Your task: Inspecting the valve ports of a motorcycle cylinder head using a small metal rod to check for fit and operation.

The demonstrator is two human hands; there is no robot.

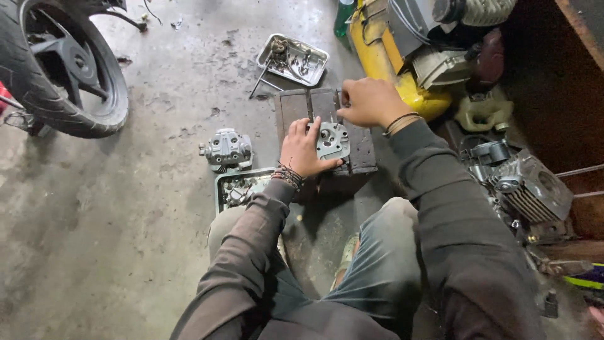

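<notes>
A grey metal cylinder head lies on a dark wooden block on the concrete floor in front of my knees. My left hand presses flat on the head's left side and steadies it. My right hand hovers over the head's top edge with fingers pinched together; what they pinch is too small to make out. Both arms wear dark sleeves with bands at the wrists.
A second engine casting sits left of the block. A metal tray of small parts lies below it; another tray with tools lies further back. A motorcycle wheel stands far left. Engine parts and a yellow machine crowd the right.
</notes>
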